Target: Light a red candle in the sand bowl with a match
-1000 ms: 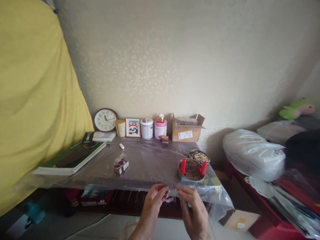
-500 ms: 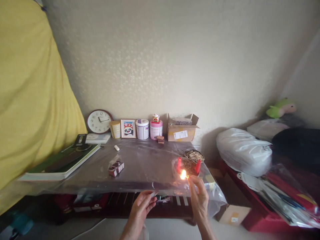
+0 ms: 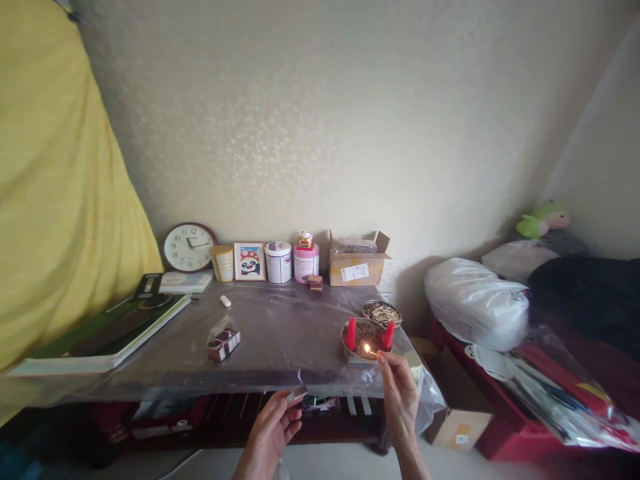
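Right hand (image 3: 400,393) fingers pinch a lit match (image 3: 371,351) beside the red candles (image 3: 351,333) at the bench's front right corner; left hand (image 3: 270,433) fingers grip a matchbox (image 3: 296,396). The flame could scorch the plastic sheet (image 3: 280,333).

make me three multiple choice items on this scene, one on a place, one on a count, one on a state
1. Where does the round dish sit?
A. near the table's right front corner
B. against the wall by the clock
C. on the floor

2. How many red candles stand in the dish?
A. one
B. two
C. four

3. What state is the match in the right hand?
A. unlit
B. broken in two
C. burning

Answers: 1 A, the dish lies by the right front of the table. 2 B, one candle at each side. 3 C, a small flame shows at its tip; the left hand holds the matchbox.
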The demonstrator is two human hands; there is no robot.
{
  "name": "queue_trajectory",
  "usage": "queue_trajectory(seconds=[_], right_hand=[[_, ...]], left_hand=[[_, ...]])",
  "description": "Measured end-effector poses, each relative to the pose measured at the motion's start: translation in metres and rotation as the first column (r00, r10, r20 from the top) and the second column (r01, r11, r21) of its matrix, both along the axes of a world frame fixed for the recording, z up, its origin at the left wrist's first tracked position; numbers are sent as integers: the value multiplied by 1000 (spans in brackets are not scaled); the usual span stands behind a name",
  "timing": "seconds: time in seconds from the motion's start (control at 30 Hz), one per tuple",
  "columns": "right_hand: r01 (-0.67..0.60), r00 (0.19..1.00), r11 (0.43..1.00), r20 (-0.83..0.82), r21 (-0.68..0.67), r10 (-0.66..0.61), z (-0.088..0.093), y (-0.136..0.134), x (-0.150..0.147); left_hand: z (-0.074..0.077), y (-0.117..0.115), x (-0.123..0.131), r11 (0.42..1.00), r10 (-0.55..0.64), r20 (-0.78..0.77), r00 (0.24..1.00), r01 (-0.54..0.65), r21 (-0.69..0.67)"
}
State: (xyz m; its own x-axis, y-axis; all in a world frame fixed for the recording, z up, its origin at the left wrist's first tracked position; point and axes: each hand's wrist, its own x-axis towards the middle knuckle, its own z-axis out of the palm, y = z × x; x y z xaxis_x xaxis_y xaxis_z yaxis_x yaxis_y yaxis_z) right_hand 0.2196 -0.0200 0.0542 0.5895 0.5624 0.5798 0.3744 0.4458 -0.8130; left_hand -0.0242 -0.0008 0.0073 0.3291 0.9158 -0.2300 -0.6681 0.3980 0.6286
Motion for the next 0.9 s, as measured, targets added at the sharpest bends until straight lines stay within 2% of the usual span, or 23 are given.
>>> queue_trajectory(seconds=[0.27, 0.5, 0.63, 0.9], right_hand=[[52, 986, 998, 160, 28, -56, 15, 5, -1], [23, 966, 999, 257, 47, -34, 30, 12, 0], [18, 978, 1000, 206, 17, -21, 30, 20, 3], [-85, 995, 995, -52, -43, 83, 38, 32, 0]], left_hand=[[-1, 0, 1, 1000, -1, 1, 1000, 1, -13], [5, -2, 5, 998, 52, -41, 998, -54, -36], [2, 0, 6, 997, 60, -55, 997, -63, -50], [7, -2, 8, 994, 93, -61, 994, -96, -54]])
